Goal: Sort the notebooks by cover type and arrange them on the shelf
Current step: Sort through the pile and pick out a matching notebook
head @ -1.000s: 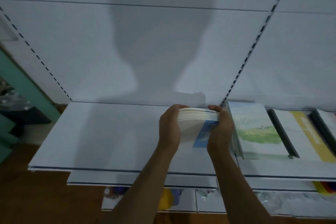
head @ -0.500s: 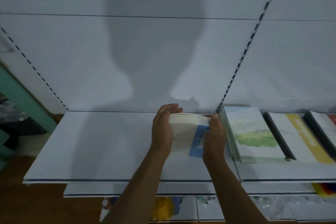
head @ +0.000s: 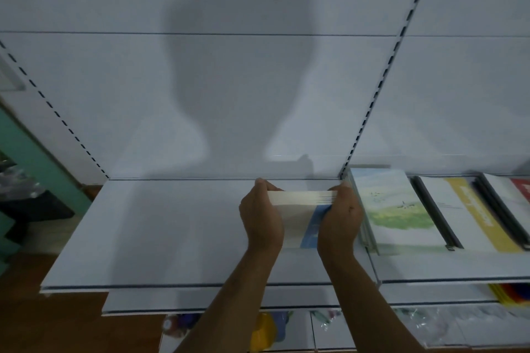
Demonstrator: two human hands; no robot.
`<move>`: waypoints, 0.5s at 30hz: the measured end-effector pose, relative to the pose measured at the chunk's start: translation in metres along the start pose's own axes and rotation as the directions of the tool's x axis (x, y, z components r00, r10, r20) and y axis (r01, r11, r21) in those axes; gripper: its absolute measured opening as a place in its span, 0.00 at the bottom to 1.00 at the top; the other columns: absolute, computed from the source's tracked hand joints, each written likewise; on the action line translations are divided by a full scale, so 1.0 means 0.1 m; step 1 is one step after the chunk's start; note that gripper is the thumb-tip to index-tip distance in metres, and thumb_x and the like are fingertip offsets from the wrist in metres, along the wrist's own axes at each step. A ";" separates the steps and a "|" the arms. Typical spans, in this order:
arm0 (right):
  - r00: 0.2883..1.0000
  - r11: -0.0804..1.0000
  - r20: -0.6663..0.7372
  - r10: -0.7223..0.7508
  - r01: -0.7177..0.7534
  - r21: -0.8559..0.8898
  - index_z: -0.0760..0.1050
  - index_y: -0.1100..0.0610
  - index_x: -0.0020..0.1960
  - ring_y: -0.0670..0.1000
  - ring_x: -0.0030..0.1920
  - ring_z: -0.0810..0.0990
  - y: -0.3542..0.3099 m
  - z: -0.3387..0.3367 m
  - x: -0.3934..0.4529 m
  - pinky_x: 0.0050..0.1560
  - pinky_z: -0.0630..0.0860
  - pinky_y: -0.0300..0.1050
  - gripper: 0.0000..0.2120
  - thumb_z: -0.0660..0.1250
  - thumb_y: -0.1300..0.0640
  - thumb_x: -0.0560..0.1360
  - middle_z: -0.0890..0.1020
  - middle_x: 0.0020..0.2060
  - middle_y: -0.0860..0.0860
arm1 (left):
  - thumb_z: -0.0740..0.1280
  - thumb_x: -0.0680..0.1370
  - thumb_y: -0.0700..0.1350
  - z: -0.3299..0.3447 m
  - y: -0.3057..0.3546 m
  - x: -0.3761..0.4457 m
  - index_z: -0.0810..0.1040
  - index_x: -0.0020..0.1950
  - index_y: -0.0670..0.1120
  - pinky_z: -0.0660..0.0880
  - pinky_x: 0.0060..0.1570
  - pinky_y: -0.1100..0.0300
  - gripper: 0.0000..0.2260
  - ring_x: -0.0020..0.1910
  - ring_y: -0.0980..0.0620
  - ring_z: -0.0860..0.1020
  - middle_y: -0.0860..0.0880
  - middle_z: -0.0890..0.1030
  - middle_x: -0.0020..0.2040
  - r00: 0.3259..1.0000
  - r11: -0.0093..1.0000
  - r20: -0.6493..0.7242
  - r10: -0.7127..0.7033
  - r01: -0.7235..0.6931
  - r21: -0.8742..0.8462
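A: Head view. Report the grip state of each hand.

B: The left hand [head: 261, 218] grasps the left side of a stack of notebooks [head: 299, 210], fingers curled over its far edge. The right hand [head: 339, 216] grasps the right side in the same way, fingertips hooked over the top far corner. Both hands are clenched on the stack; neither is released.

A: Location of the stack?

B: It sits between the two hands at the right end of the white shelf [head: 160, 232], near the back panel [head: 114, 94]. The top cover is pale with a blue band along its right side. Whether the underside touches the shelf surface cannot be told; the hands hide it.

A: Neighbouring items?

B: Just beside the right hand, on the adjoining shelf section, lies a stack with a landscape cover [head: 398, 209], green field under a pale sky. To its right lies a white notebook with a yellow stripe [head: 470, 212] and a dark spine. At the frame edge a further notebook with a red patch [head: 520, 189] is partly cut off.

A: Other features?

B: A slotted upright [head: 381, 77] divides the two back panels. A person's shadow [head: 235, 71] falls on the back panel. Below the shelf, a lower shelf edge [head: 200, 302] and blurred packaged goods show, among them a yellow item [head: 262, 331].
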State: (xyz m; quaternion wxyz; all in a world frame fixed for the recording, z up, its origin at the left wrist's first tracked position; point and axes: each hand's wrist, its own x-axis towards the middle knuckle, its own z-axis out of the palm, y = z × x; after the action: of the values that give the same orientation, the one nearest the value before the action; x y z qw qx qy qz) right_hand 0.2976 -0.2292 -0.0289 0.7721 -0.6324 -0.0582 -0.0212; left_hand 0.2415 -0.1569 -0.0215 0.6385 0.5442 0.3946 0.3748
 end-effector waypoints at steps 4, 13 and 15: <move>1.000 0.999 0.023 -0.018 0.019 -0.037 0.63 0.53 0.31 0.43 0.26 0.64 0.07 -0.07 -0.06 0.32 0.62 0.41 0.18 0.53 0.57 0.81 0.64 0.26 0.49 | 0.53 0.73 0.54 -0.01 -0.11 -0.03 0.81 0.41 0.48 0.75 0.37 0.60 0.18 0.44 0.49 0.79 0.50 0.82 0.44 0.999 0.998 0.002 0.052 -0.052 0.018; 0.972 0.959 0.180 0.154 -0.191 0.208 0.77 0.50 0.47 0.42 0.36 0.80 0.18 -0.17 -0.02 0.39 0.76 0.34 0.26 0.48 0.34 0.77 0.80 0.37 0.56 | 0.48 0.81 0.60 -0.13 -0.34 0.01 0.78 0.46 0.48 0.71 0.38 0.58 0.23 0.40 0.49 0.77 0.45 0.79 0.41 0.977 0.940 0.101 -0.187 0.208 -0.269; 0.960 0.957 0.200 0.196 -0.232 0.173 0.76 0.55 0.46 0.46 0.35 0.80 0.20 -0.20 0.00 0.36 0.75 0.37 0.30 0.42 0.38 0.79 0.79 0.34 0.54 | 0.46 0.83 0.54 -0.13 -0.41 -0.01 0.78 0.44 0.49 0.70 0.38 0.58 0.23 0.40 0.48 0.77 0.46 0.80 0.39 0.962 0.918 0.082 -0.261 0.274 -0.287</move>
State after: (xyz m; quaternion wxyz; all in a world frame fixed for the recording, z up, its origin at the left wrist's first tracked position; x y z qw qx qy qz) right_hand 0.3007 -0.2451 -0.0523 0.8194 -0.5559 -0.0610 0.1262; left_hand 0.2311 -0.1573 -0.0629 0.7661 0.3912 0.3912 0.3272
